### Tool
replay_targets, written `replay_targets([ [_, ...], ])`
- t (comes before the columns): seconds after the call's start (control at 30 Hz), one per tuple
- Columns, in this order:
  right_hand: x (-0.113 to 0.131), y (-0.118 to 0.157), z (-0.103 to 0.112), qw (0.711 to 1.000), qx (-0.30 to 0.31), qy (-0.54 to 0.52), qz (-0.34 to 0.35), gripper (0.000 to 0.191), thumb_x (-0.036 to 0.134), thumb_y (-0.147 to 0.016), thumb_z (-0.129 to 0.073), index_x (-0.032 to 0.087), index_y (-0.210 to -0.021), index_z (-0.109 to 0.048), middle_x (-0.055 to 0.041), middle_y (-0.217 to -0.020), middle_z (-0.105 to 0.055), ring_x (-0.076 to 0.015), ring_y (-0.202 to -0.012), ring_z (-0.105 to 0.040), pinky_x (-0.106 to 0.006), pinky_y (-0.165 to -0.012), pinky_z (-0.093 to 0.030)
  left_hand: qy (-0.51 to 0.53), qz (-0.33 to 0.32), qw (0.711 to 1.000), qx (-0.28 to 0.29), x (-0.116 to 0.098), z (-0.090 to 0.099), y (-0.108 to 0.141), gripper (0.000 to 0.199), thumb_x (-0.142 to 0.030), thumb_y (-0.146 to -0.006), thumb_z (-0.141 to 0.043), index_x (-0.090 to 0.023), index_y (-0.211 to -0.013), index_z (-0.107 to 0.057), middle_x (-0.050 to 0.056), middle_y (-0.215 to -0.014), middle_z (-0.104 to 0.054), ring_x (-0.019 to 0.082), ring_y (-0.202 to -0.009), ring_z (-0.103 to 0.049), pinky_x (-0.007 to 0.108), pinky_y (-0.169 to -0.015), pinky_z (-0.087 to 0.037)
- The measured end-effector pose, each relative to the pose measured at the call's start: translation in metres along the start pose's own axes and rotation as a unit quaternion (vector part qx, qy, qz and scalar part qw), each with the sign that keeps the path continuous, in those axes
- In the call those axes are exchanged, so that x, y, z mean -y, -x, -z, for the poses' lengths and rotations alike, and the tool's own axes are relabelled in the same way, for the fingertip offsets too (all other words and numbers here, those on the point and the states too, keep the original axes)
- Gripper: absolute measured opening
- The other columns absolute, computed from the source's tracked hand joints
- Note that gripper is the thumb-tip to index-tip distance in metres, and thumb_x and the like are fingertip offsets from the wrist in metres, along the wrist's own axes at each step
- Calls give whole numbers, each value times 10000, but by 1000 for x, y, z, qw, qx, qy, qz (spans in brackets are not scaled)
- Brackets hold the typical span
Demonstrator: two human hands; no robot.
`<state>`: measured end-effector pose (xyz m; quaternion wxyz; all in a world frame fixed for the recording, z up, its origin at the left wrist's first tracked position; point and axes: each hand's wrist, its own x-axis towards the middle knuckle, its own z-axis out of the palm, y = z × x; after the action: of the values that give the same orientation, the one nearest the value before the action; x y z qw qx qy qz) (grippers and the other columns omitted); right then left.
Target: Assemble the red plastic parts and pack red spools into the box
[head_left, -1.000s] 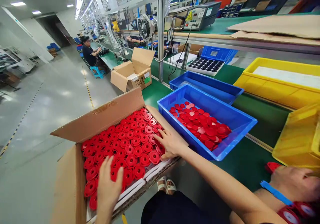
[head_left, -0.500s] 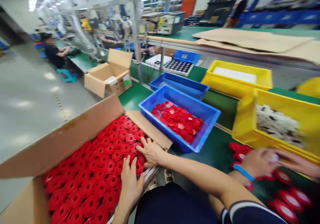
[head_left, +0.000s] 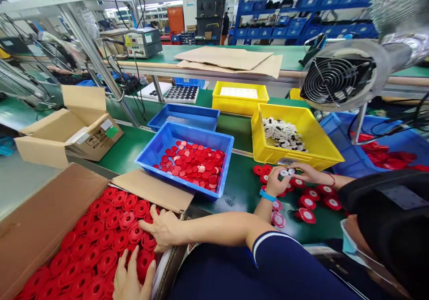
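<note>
Rows of round red plastic parts (head_left: pixel 100 235), each with a dark centre hole, fill a cardboard box (head_left: pixel 63 210). My right hand (head_left: pixel 164 230) reaches over the box's near right corner, fingers spread and touching the parts there. Just below it, my left hand (head_left: pixel 132 280) rests on the same parts with its fingers apart. No part is lifted by either hand; what lies under the palms is hidden. Beside the box stands a blue bin (head_left: pixel 187 128) holding small red discs (head_left: pixel 197 163).
At right, a co-worker's hands (head_left: pixel 284 177) hold white round pieces over red parts with white centres (head_left: pixel 306 201). A yellow bin (head_left: pixel 321 157) holds white pieces. Behind are an open carton (head_left: pixel 94 141), a shallow blue tray (head_left: pixel 187 116) and a fan (head_left: pixel 335 81).
The view has swung right, bringing the co-worker and fan into sight. Both my hands stay over the same corner of the box, with fingers still spread.
</note>
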<state>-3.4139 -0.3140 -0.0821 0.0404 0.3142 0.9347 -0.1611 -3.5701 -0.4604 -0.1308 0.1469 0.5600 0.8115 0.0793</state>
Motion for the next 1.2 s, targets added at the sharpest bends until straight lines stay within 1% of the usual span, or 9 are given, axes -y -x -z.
replay_targets([
  [0.13, -2, 2, -1, 999, -25, -18, 9, 684, 493, -655, -730, 319, -1255, -451, -222, -1414, -343, -391, -923, -648, -447, -508, -558, -7, 18, 1000, 11, -1, 2, -3, 747, -619, -814, -436, -157, -1400, -465, 211, -1483, -345, 427, -1345, -373, 619, -1016, -398],
  [0.3, -6, -4, 3, 998, 35, -39, 19, 718, 501, -625, -756, 347, -1264, -469, -240, -1511, -222, -364, -846, -689, -485, -522, -561, -18, 5, 1000, -1, -1, -1, -6, 743, -618, -832, -414, -132, -1392, -469, 223, -1477, -352, 429, -1345, -373, 617, -1021, -397],
  [0.4, -7, -5, 15, 998, 40, -41, 33, 692, 534, -654, -729, 300, -1262, -496, -238, -1493, -276, -348, -838, -693, -500, -577, -568, -2, 4, 1000, -10, -6, 1, -5, 720, -602, -844, -418, -123, -1378, -477, 228, -1470, -348, 415, -1358, -359, 610, -1042, -381],
  [0.57, -13, 8, 39, 995, 6, -94, 25, 557, 530, -727, -664, 195, -1161, -568, -137, -1133, -597, -306, -940, -666, -416, -770, -562, 125, 34, 990, -45, -36, 25, 9, 624, -523, -858, -470, -107, -1322, -515, 213, -1426, -386, 351, -1354, -370, 563, -1119, -322],
  [0.63, -19, 10, 43, 995, 3, -92, 37, 529, 468, -814, -572, 179, -1254, -519, -162, -1164, -581, -322, -990, -652, -436, -813, -540, 198, 47, 977, -64, -48, 35, 11, 539, -441, -869, -497, -113, -1295, -530, 202, -1413, -397, 330, -1349, -376, 563, -1141, -286],
  [0.73, -24, 6, 45, 994, 16, -87, 68, 573, 452, -746, -660, 224, -1256, -532, -176, -1337, -482, -324, -982, -661, -416, -808, -536, 229, 61, 967, -88, -58, 42, 11, 449, -326, -872, -515, -161, -1288, -544, 149, -1408, -431, 274, -1351, -387, 508, -1162, -282],
  [0.87, -9, 2, 47, 991, 89, -50, 92, 682, 491, -619, -773, 270, -1235, -581, -192, -1408, -417, -356, -976, -674, -438, -821, -527, 266, 64, 956, -103, -64, 38, 17, 428, -214, -869, -486, -174, -1291, -537, 128, -1405, -450, 238, -1345, -397, 485, -1166, -291],
  [1.07, 17, 2, 66, 980, 154, -17, 127, 684, 441, -627, -755, 240, -1259, -590, -241, -1329, -480, -386, -891, -695, -465, -740, -540, 333, 70, 932, -123, -65, 32, 20, 413, -188, -877, -467, -198, -1286, -519, 110, -1380, -474, 224, -1333, -410, 480, -1175, -285],
  [1.2, 17, -7, 65, 968, 220, -45, 111, 788, 454, -582, -778, 253, -1313, -561, -238, -1354, -437, -404, -977, -666, -500, -828, -513, 390, 95, 905, -139, -63, 31, 17, 393, -214, -880, -484, -205, -1271, -526, 102, -1330, -514, 226, -1291, -454, 472, -1156, -308],
])
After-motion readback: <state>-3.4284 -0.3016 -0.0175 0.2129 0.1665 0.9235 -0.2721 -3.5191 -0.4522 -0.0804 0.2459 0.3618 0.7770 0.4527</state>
